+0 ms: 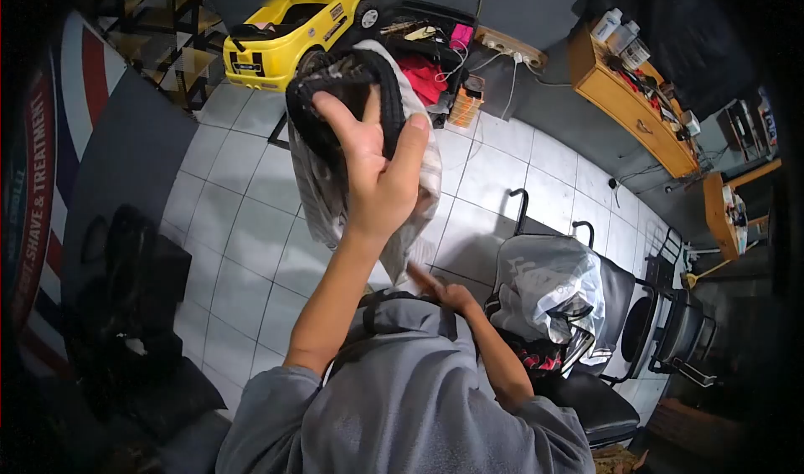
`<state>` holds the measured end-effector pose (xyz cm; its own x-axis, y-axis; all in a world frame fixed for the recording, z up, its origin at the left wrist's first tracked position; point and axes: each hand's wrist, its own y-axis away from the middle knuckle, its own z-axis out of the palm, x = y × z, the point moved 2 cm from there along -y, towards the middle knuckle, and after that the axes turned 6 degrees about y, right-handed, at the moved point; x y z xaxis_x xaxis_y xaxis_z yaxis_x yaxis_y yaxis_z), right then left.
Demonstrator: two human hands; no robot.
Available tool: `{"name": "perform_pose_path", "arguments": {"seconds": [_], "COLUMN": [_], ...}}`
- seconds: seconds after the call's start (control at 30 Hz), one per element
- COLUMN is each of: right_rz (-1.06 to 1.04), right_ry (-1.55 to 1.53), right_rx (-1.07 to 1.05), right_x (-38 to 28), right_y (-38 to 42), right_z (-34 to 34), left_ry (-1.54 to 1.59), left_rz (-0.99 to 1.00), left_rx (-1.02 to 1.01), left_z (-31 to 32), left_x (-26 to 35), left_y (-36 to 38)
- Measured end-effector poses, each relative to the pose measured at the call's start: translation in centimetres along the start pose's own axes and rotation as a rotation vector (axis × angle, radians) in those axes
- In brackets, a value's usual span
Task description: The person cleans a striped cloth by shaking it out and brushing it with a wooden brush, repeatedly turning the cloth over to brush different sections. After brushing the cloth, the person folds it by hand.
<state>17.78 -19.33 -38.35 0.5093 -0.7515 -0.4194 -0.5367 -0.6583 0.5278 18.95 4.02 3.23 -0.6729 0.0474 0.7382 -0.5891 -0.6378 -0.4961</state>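
Note:
My left hand (381, 160) is raised in front of me, its fingers spread into the dark opening of a black-rimmed item (390, 97) and its thumb over the outer edge. What this item is, I cannot make out. Pale striped cloth (423, 214) hangs below and beside it. Lower down, close to my waist, my right hand (455, 296) is near the cloth's bottom end. Its fingers are blurred, so their grip and any contact with the cloth are unclear.
A yellow toy car (289, 38) stands at the upper left, beside a black open case (461, 20). Wooden drawers (641, 114) are mounted on the right wall. A black chair (615, 302) bears a clear plastic bag (557, 285). Black furniture (151, 306) stands at the left.

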Motion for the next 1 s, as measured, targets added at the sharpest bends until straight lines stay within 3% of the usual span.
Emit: {"name": "perform_pose_path", "arguments": {"seconds": [0.07, 0.13, 0.27, 0.33, 0.4, 0.47, 0.57, 0.7, 0.8, 0.9, 0.93, 1.0], "right_rz": [0.169, 0.131, -0.393, -0.438, -0.273, -0.287, -0.269, -0.262, -0.258, -0.303, -0.295, -0.28], "right_ry": [-0.212, -0.363, -0.805, -0.842, -0.791, -0.721, -0.724, -0.879, -1.021, -1.001, -0.998, -0.995], "right_rx": [0.195, 0.216, 0.708, 0.824, 0.781, 0.803, 0.847, 0.853, 0.761, 0.734, 0.728, 0.721], "right_x": [-0.2, -6.6, -14.7, -16.9, -17.4, -16.9, -16.9, -17.1, -17.6, -17.3, -17.3, -17.3], "right_y": [0.5, 4.1, 5.7, 6.6, 6.9, 6.7, 6.6, 7.6, 8.1, 8.7, 8.9, 9.5], "right_z": [-1.7, -11.5, -19.6, -21.5, -21.8, -21.4, -21.7, -23.1, -23.8, -24.3, -24.6, -25.3], "left_ry": [-0.089, -0.039, -0.096, -0.051, -0.256, -0.388, -0.647, -1.028, -0.964, -1.29, -1.293, -0.93], "left_rz": [-0.103, -0.17, -0.279, -0.325, -0.351, -0.336, -0.657, -0.751, -0.904, -0.423, -0.535, -0.662], "left_rx": [-0.015, -0.01, 0.036, 0.116, 0.082, 0.046, 0.17, -0.137, -0.286, -0.68, -0.622, -0.405], "left_z": [-1.0, -1.2, -2.2, -2.0, -3.7, -6.5, -10.2, -12.6, -13.0, -12.3, -12.2, -11.1], "left_x": [-0.6, -1.5, -3.3, -3.4, -4.6, -5.7, -5.9, -7.5, -8.6, -9.1, -9.5, -9.7], "left_y": [1.0, 2.7, 5.3, 6.1, 6.1, 5.6, 5.5, 7.0, 8.0, 9.1, 9.4, 9.6]}}
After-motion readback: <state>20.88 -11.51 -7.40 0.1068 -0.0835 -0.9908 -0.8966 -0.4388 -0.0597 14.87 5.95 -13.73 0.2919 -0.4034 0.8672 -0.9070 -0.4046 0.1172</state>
